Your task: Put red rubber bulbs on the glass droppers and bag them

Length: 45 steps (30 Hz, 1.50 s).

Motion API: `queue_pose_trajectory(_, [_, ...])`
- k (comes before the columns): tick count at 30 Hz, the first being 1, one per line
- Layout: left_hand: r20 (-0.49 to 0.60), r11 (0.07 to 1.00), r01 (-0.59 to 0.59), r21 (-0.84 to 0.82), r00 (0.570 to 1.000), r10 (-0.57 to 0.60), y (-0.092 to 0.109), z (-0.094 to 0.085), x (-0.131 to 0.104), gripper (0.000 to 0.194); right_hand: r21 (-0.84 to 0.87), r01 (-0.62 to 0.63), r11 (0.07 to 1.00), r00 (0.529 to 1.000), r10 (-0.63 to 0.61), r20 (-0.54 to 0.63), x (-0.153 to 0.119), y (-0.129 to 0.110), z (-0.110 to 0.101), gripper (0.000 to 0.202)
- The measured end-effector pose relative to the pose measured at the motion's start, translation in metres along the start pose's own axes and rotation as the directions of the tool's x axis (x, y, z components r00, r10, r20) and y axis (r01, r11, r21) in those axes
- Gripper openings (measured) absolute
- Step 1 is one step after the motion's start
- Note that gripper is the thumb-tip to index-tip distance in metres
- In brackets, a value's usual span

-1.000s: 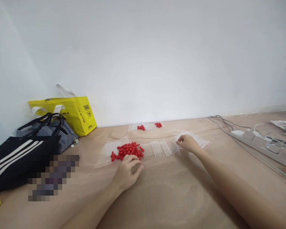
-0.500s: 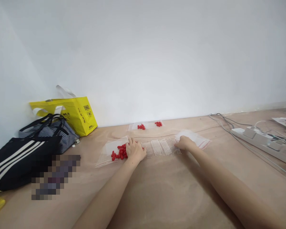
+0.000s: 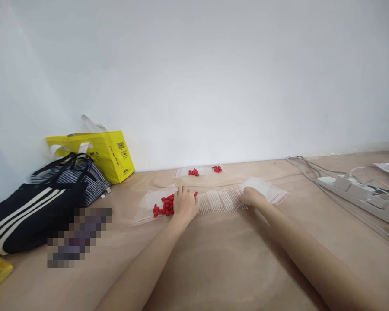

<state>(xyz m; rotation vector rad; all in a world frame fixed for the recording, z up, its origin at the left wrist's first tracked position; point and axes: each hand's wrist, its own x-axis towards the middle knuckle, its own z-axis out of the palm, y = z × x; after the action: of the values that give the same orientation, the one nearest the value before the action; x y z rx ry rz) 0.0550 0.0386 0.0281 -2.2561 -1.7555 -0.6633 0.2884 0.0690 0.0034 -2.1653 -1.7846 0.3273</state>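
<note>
My left hand (image 3: pixel 186 206) is over the right side of a pile of small red oblong pieces (image 3: pixel 165 206), its fingers curled. One red piece (image 3: pixel 196 194) shows between its thumb and fingertips. The pile lies on a clear zip bag (image 3: pixel 141 216). A row of thin white sticks (image 3: pixel 218 201) lies side by side on the table between my hands. At the row's right end, my right hand (image 3: pixel 254 198) is closed with its fingertips down at the last sticks. What those fingertips hold is hidden. Another clear zip bag (image 3: pixel 272 190) lies partly behind the right hand.
By the wall, a clear bag (image 3: pixel 181 172) carries two small red clusters (image 3: pixel 193 172). On the left stand a yellow bag (image 3: pixel 119 160) and a black bag with white stripes (image 3: pixel 29 216). A white power strip (image 3: pixel 363 192) with cables lies on the right.
My left hand has drawn its spread fingers together, and a red piece now shows at its fingertips. The right hand stays at the sticks' right end. The view has shifted slightly.
</note>
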Motion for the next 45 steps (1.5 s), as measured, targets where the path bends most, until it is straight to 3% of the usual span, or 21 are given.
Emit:
queue_pose_trajectory(5, [0.047,0.969,-0.118,-0.216,0.990,0.132,-0.007,-0.016,-0.032,0.015,-0.011,0.037,0.999,0.996,-0.038,-0.081,-0.010,-0.009,-0.012,0.024])
queue_pose_trajectory(8, [0.066,0.928,-0.173,-0.329,0.977,0.205,-0.016,-0.016,-0.051,0.012,0.035,0.181,0.983,0.973,-0.174,-0.152,-0.027,-0.018,-0.009,0.024])
queue_pose_trajectory(9, [0.060,0.902,-0.176,-0.395,0.974,0.216,-0.018,-0.015,-0.055,0.011,0.067,0.263,0.962,0.953,-0.249,-0.173,-0.034,-0.020,-0.005,0.023])
queue_pose_trajectory(11, [0.052,0.849,-0.157,-0.505,0.976,0.211,-0.021,-0.010,-0.059,0.006,0.201,0.500,0.842,0.858,-0.451,-0.244,-0.050,-0.025,0.006,0.019])
queue_pose_trajectory(15, [0.033,0.812,-0.162,-0.561,0.975,0.218,-0.020,-0.002,-0.060,0.017,0.272,0.692,0.669,0.721,-0.622,-0.306,-0.074,-0.027,0.028,0.014])
queue_pose_trajectory(22, [0.072,0.819,-0.122,-0.561,0.978,0.195,-0.017,0.000,-0.061,0.017,0.369,0.738,0.565,0.669,-0.680,-0.300,-0.085,-0.028,0.041,0.019])
queue_pose_trajectory(31, [0.068,0.823,-0.126,-0.553,0.978,0.195,-0.018,0.001,-0.060,0.015,0.313,0.767,0.560,0.633,-0.740,-0.226,-0.091,-0.034,0.039,0.024])
queue_pose_trajectory(39, [0.044,0.782,-0.150,-0.604,0.974,0.221,-0.019,0.004,-0.060,0.021,0.258,0.781,0.569,0.622,-0.744,-0.243,-0.090,-0.034,0.040,0.022])
queue_pose_trajectory(45, [0.025,0.781,-0.161,-0.603,0.975,0.219,-0.015,0.004,-0.061,0.019,0.197,0.824,0.531,0.566,-0.779,-0.268,-0.091,-0.032,0.043,0.022])
